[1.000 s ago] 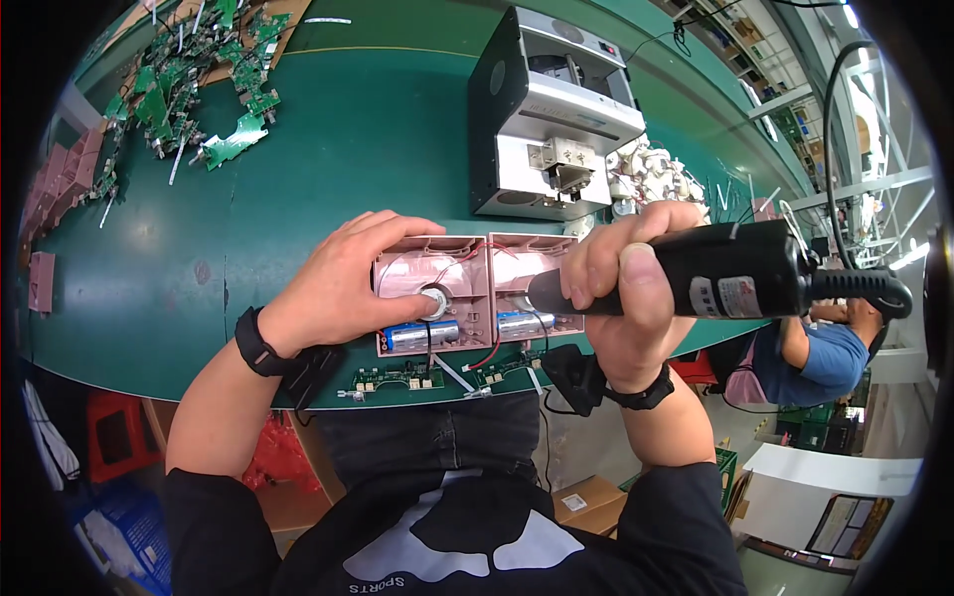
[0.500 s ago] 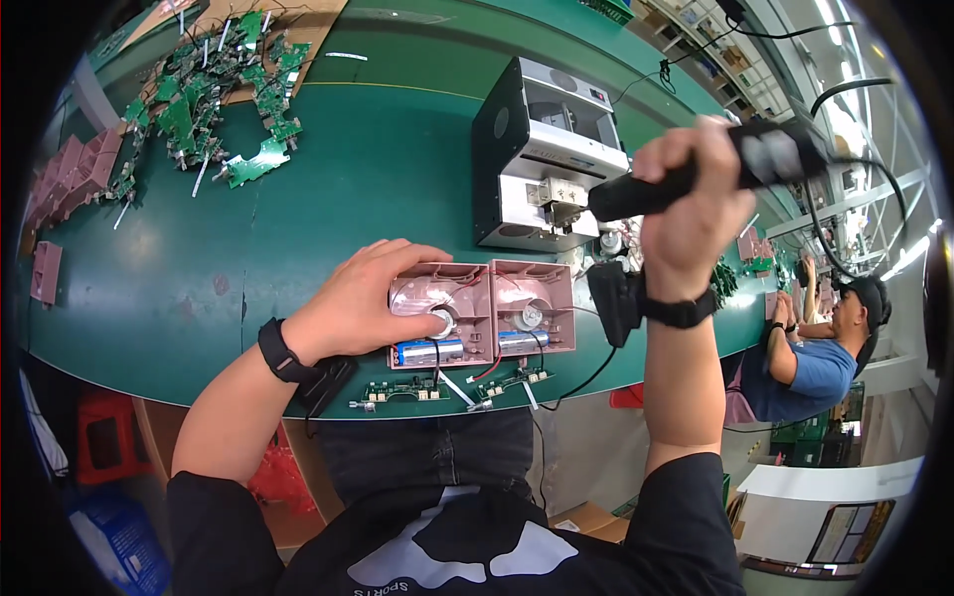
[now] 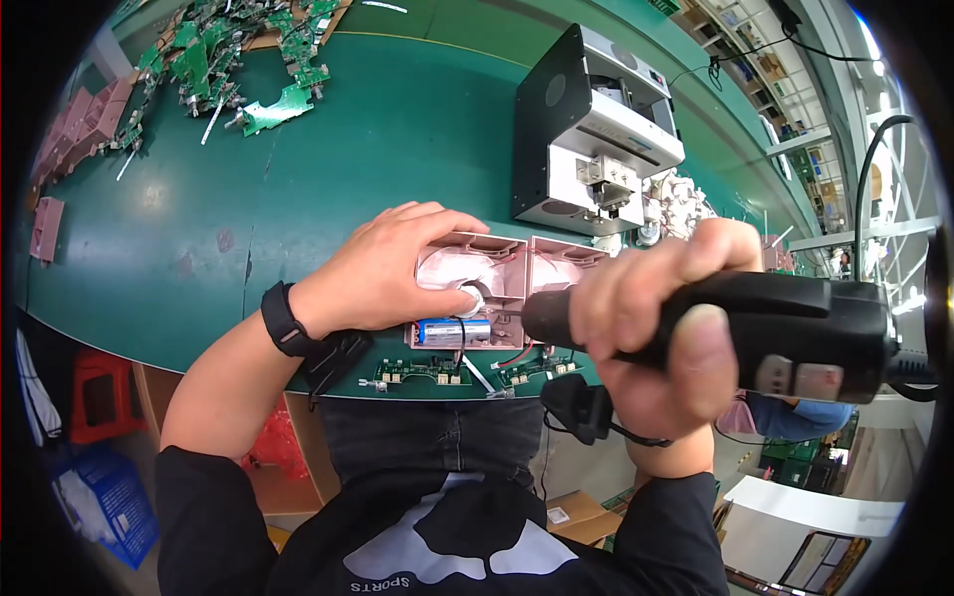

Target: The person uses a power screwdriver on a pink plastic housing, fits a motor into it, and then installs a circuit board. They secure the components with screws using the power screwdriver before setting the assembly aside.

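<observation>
My left hand grips the left pink plastic housing, its thumb pressed on a round metal part inside. A blue cylindrical battery lies along that housing's near side. In my right hand is a black electric screwdriver, lying sideways with its tip pointing left at the housing, close to the round part. Whether the tip touches anything I cannot tell. A second pink housing stands against the first, partly hidden by the screwdriver. Two green circuit boards sit by the table's near edge, wired to the housings.
A black and silver machine stands beyond the housings, with white parts beside it. Tangled green circuit boards are heaped at the far left, near more pink housings. Another person's blue sleeve shows at right.
My right hand has brought the screwdriver down and toward me, from beside the machine to the left housing. My left hand keeps its grip. The view has shifted.
</observation>
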Demonstrator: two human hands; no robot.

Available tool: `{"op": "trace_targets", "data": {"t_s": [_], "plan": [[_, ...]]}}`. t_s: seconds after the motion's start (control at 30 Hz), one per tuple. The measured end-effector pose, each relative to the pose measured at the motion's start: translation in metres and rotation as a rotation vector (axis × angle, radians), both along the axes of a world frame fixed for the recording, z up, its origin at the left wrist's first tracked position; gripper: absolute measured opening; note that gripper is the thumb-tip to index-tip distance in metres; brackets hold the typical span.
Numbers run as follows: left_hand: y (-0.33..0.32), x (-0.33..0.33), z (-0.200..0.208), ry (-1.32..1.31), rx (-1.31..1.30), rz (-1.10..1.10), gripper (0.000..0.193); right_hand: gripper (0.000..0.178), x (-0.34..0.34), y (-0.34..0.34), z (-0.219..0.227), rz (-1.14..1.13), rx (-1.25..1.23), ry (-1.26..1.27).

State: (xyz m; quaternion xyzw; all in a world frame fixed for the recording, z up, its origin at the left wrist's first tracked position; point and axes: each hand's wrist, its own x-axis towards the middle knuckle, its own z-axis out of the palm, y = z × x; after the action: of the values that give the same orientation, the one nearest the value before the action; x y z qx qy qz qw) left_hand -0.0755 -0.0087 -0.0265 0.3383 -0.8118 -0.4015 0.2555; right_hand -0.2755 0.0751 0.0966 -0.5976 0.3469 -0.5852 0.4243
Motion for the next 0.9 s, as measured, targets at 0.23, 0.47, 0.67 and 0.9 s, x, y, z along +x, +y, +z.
{"op": "trace_targets", "data": {"t_s": [0.23,0.47,0.67,0.9], "plan": [[0.0,-0.001,0.0,0.023,-0.001,-0.017,0.057,0.035,0.002,-0.008,-0.014,-0.005,0.035,0.028],[-0.001,-0.001,-0.001,0.032,-0.018,-0.02,0.057,0.034,-0.008,-0.018,-0.028,0.015,0.004,0.135],[-0.002,-0.003,0.0,0.029,-0.067,-0.015,0.058,0.034,0.003,-0.022,-0.034,-0.023,0.005,0.074],[0.002,0.001,-0.003,0.059,-0.06,-0.035,0.06,0.031,-0.004,-0.022,-0.022,-0.081,-0.06,-0.082]]}}
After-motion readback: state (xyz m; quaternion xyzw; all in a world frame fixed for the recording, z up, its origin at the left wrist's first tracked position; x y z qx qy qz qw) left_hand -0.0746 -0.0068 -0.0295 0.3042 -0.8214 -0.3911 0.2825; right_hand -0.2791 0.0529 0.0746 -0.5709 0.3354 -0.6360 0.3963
